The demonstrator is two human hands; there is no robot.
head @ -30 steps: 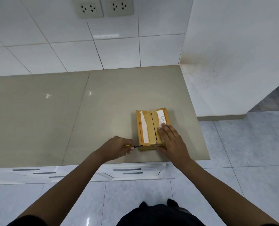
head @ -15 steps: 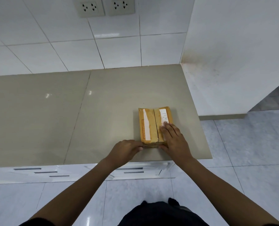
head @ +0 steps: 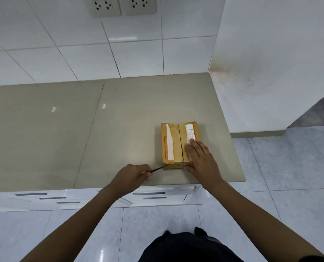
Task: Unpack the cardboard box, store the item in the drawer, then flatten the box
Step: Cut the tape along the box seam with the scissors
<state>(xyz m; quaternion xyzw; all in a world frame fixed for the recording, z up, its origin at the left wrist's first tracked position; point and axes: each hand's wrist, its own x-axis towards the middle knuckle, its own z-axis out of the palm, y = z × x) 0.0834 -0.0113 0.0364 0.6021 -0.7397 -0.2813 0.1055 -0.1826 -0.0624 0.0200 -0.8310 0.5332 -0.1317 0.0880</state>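
A small brown cardboard box (head: 173, 142) with white labels lies flat on the beige countertop (head: 119, 129), near its front right corner, flaps closed. My right hand (head: 201, 159) rests flat on the box's right half, pressing it down, thumb at the near edge. My left hand (head: 132, 175) is closed around a thin knife (head: 158, 168) with a yellow handle; the dark blade points right and its tip touches the box's near left corner. White drawers (head: 157, 195) with slot handles sit under the counter's front edge.
A white tiled wall with two power sockets (head: 122, 5) rises behind the counter. A white wall panel (head: 271, 63) bounds the counter on the right. Grey floor tiles (head: 289, 176) lie right of the counter and below me.
Half a second ago my left hand was pressed against the box's near end; it has since drawn back to the left, exposing the blade. The right hand stays on the box.
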